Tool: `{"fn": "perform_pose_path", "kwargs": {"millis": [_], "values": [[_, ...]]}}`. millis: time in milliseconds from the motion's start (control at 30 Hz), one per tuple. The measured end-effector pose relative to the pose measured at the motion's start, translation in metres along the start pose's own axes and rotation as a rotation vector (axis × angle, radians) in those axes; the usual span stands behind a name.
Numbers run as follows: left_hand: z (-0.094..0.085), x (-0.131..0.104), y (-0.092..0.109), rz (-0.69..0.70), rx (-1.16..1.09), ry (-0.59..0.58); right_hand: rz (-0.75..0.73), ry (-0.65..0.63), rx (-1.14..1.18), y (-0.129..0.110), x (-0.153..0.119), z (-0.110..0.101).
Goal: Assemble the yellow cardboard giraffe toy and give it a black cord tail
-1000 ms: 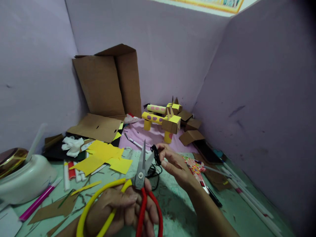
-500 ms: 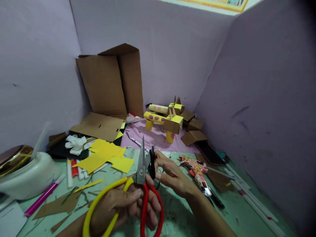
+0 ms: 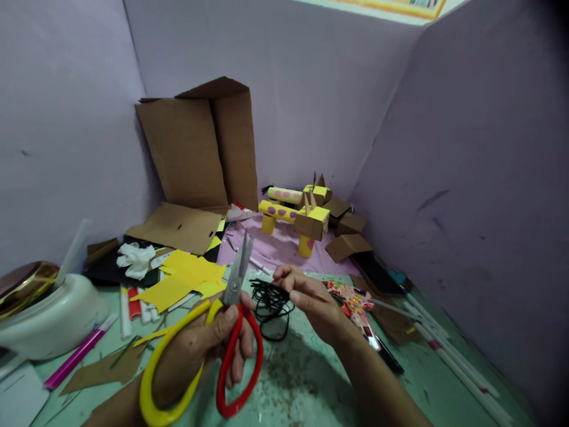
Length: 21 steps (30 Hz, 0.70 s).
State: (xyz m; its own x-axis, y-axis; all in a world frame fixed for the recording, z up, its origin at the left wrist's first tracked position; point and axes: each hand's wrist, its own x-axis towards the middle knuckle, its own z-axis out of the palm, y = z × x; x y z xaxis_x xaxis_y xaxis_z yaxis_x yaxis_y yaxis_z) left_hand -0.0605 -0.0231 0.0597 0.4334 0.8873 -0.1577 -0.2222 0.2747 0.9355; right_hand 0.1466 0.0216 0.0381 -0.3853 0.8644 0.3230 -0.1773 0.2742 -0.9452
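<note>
My left hand is closed on a pair of scissors with one yellow and one red handle. Their blades point up and away, nearly together. To the right of the blades is a loose tangle of black cord, with a loop hanging out toward me. My right hand has its bent fingers and thumb at the right edge of this tangle, pinching it. The fingertips partly hide where they meet the cord.
Yellow paper scraps, markers and a white pot lie to the left. Behind stand giraffe-like yellow paper-tube animals and a cardboard box. A flower-patterned glue gun and white sticks are on the right.
The scissors have moved left and down, away from the black cord, and their blades have drawn together. The cord, earlier a narrow bundle beside the blades, now shows as a spread tangle.
</note>
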Motion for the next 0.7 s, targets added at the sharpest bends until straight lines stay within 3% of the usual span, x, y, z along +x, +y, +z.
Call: {"fn": "perform_pose_path", "kwargs": {"millis": [100,200,300,367,500,600,633,700], "values": [[-0.01,0.004,0.011,0.126,0.393,0.3,0.053,0.155,0.147,0.001,0.002,-0.002],[-0.03,0.012,0.021,0.198,0.953,0.547,0.073,0.193,0.229,-0.002,0.004,-0.003],[-0.053,0.02,0.026,-0.064,1.458,0.648,0.063,0.178,0.182,-0.001,0.004,-0.003],[-0.066,0.024,0.026,-0.224,1.658,0.621,0.043,0.16,0.097,0.001,0.003,-0.003],[-0.085,0.027,0.027,-0.333,1.768,0.523,-0.023,0.103,-0.123,0.003,0.002,-0.002],[-0.088,0.025,0.031,-0.362,1.791,0.519,-0.045,0.077,-0.273,-0.002,0.002,0.005],[-0.085,0.024,0.032,-0.311,1.791,0.557,-0.049,0.074,-0.314,-0.004,0.002,0.008],[-0.07,0.021,0.031,-0.069,1.694,0.666,-0.055,0.066,-0.388,-0.007,0.001,0.016]]}}
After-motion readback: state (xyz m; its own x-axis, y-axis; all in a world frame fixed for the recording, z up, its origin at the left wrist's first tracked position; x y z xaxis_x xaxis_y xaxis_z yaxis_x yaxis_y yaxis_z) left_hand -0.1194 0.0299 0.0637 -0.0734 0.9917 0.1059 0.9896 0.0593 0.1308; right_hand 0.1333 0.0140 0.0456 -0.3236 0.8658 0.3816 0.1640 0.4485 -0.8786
